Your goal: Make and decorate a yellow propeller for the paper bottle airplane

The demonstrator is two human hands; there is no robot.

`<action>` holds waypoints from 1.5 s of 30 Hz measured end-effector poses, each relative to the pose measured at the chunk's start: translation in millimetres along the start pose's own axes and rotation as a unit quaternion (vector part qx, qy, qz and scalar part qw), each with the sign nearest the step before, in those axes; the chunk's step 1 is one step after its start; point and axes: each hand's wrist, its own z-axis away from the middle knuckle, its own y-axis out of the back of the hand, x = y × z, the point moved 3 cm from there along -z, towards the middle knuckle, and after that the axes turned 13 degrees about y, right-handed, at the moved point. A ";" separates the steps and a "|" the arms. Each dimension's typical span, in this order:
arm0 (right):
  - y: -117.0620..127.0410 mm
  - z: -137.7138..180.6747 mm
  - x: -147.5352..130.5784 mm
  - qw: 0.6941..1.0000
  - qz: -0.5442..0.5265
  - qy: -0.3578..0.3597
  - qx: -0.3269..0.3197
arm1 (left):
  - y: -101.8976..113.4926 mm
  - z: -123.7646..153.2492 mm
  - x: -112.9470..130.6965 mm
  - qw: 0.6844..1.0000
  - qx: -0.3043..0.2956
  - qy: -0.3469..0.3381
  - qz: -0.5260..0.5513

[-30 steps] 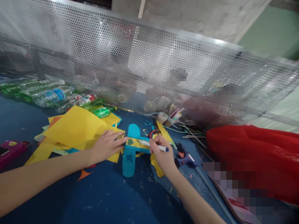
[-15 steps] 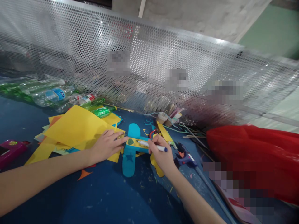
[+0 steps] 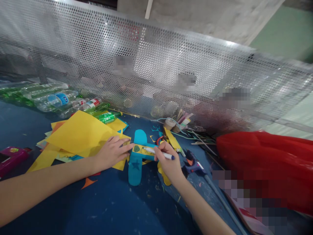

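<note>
A blue craft airplane (image 3: 136,168) lies in front of me, with rounded wings, a dark star on the near wing and a yellow strip (image 3: 140,149) bearing drawn shapes along its body. My left hand (image 3: 113,150) grips its nose end, index finger pressed against the front; the thumb is hidden. In my right hand (image 3: 170,161) is a white marker pen (image 3: 156,152) with a dark blue end, pinched between thumb and fingers. Its tip touches the yellow strip at an outlined shape. My right hand covers the plane's tail part.
Yellow paper sheets (image 3: 78,132) pile up at the left, with plastic bottles (image 3: 57,98) behind. A blue glue gun (image 3: 195,165) lies right of my right hand, near a red bag (image 3: 266,163). A magenta device (image 3: 13,158) sits far left. Perforated metal panel (image 3: 156,62) stands behind.
The marker tip has shifted very slightly on the yellow strip. My left hand and the airplane stay in place.
</note>
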 end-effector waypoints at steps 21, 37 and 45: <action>1.0 0.2 -1.8 1.000 0.021 -0.010 0.015 | 0.6 -0.6 0.6 1.000 -0.008 0.005 -0.004; -0.9 0.8 -2.4 1.000 0.010 -0.009 -0.009 | 0.6 -0.1 0.3 1.000 -0.004 0.001 -0.001; -0.4 1.4 -0.6 1.000 0.011 -0.007 -0.011 | 0.2 -0.5 0.1 1.000 -0.001 0.001 -0.003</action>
